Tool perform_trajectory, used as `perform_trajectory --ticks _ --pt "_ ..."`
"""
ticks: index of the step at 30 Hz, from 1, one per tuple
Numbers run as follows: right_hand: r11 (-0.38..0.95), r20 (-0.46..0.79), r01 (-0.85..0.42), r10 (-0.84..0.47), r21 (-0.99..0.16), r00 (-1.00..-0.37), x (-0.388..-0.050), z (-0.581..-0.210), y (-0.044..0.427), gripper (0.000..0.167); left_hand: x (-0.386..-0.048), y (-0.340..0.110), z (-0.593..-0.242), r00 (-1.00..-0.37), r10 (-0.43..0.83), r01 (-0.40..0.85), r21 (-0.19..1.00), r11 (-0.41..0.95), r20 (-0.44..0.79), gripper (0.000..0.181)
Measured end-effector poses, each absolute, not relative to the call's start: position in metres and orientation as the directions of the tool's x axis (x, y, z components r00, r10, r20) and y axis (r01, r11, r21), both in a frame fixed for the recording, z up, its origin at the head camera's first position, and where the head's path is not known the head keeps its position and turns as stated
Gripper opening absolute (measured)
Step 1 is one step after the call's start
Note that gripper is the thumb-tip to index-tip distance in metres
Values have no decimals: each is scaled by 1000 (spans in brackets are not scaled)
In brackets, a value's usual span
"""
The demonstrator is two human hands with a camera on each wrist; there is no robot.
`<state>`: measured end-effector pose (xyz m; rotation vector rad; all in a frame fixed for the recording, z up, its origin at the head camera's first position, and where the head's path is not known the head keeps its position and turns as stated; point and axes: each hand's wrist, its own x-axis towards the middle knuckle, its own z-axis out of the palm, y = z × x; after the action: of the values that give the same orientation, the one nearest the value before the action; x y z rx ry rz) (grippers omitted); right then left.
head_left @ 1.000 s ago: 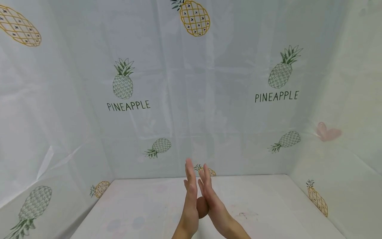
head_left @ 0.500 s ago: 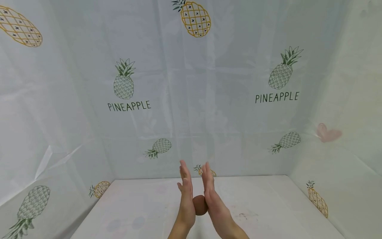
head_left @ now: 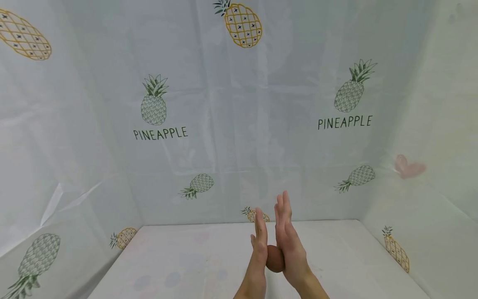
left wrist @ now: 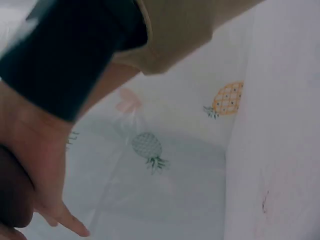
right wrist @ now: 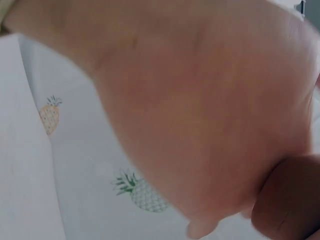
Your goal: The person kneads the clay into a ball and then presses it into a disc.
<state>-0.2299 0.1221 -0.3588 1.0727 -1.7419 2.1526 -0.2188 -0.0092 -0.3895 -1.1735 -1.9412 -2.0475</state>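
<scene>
A smooth brown ball (head_left: 275,259), which looks like modelling clay, is pressed between two palms above the table. My left hand (head_left: 258,251) stands on its left with fingers straight and pointing away. Facing it, my right hand (head_left: 293,247) touches the ball's right side, fingers also straight and reaching a little farther. The left wrist view has the ball (left wrist: 12,192) at its left edge, beside a hand (left wrist: 40,155) below a dark wrist band. A palm (right wrist: 200,120) fills much of the right wrist view, with the ball (right wrist: 287,200) at lower right.
Under the hands lies a white table (head_left: 179,257) with faint stains. Pale sheeting (head_left: 239,137) printed with pineapples surrounds it at the back and both sides. A faded pink heart (head_left: 409,167) shows on the right side.
Both hands and the ball have shifted to the right. The right hand has slid forward against the left, whose fingertips were the farther ones a second ago. The ball stays between the palms.
</scene>
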Motion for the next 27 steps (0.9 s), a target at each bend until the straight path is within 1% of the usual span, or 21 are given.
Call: perform_trajectory --ticks 3,4,5,7,10,12,14,17,20,23,27 --pt "-303 587 -510 -277 -805 -761 -237 -362 123 57 -211 -8 -384 -634 435 601 762 -243 639 58" --pt "-300 571 -495 -279 -816 -772 -238 -364 123 56 -210 -8 -382 -616 428 621 742 -253 661 59" --pt "-295 553 -477 -288 -828 -782 -240 -365 122 55 -209 -9 -381 -612 421 625 735 -261 670 59" --pt "-278 514 -441 -314 -854 -798 -241 -367 119 54 -207 -12 -379 -639 399 620 748 -239 657 59" --pt "-240 455 -389 -374 -889 -808 -238 -369 112 51 -208 -18 -376 -732 358 550 813 -190 579 57" --pt "-224 435 -374 -418 -900 -797 -235 -369 107 51 -212 -22 -375 -771 328 518 837 -175 546 56" --pt "-221 423 -360 -462 -906 -780 -232 -368 102 51 -218 -27 -373 -786 301 508 842 -183 540 56" --pt "-232 426 -358 -530 -905 -733 -229 -368 97 53 -228 -34 -372 -775 265 537 819 -201 573 57" --pt "-229 430 -367 -565 -901 -704 -225 -368 92 55 -237 -41 -373 -793 225 529 823 -205 566 57" --pt "-224 440 -383 -559 -896 -703 -220 -367 90 56 -246 -46 -375 -814 178 525 831 -182 553 55" --pt "-250 479 -410 -527 -877 -702 -215 -365 89 56 -255 -46 -382 -819 150 533 832 -157 553 54"
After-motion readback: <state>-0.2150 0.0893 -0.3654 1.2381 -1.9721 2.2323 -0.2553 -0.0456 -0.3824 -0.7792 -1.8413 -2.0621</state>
